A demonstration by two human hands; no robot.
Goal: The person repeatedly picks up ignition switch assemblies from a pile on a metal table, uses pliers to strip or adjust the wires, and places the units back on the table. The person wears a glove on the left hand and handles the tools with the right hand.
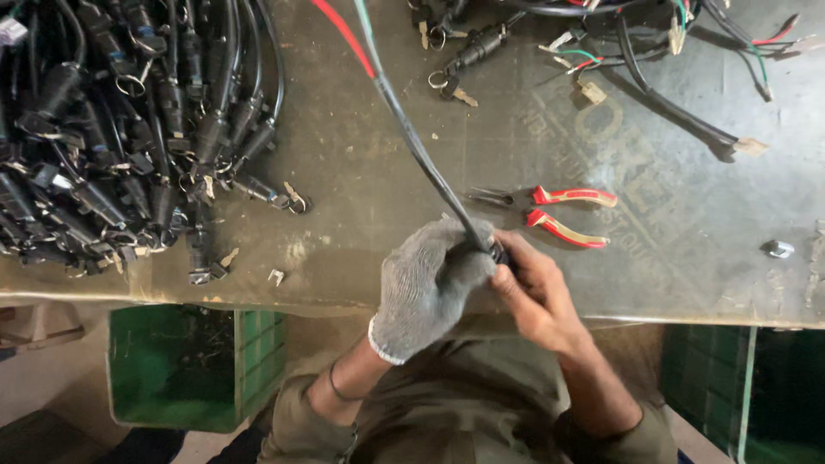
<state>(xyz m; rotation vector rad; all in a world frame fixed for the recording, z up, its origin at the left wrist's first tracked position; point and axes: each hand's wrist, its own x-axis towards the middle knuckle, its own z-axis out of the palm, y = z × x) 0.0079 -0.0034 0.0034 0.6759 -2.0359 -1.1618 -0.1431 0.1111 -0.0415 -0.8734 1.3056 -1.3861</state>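
My left hand [430, 283], in a grey knit glove, is closed around a black sheathed cable [412, 137] near its lower end. My bare right hand [537, 292] pinches the same cable's black end piece [500, 254] just beside the glove. The cable runs up and left across the workbench [361, 172], where red and green wires come out of its sheath at the top edge. Both hands sit at the near edge of the bench.
Red-handled needle-nose pliers [559, 210] lie just beyond my right hand. A large heap of black cable assemblies with keys [112, 129] fills the left. More loose wires and connectors [653, 51] lie at the top right. Green crates [193, 365] stand under the bench.
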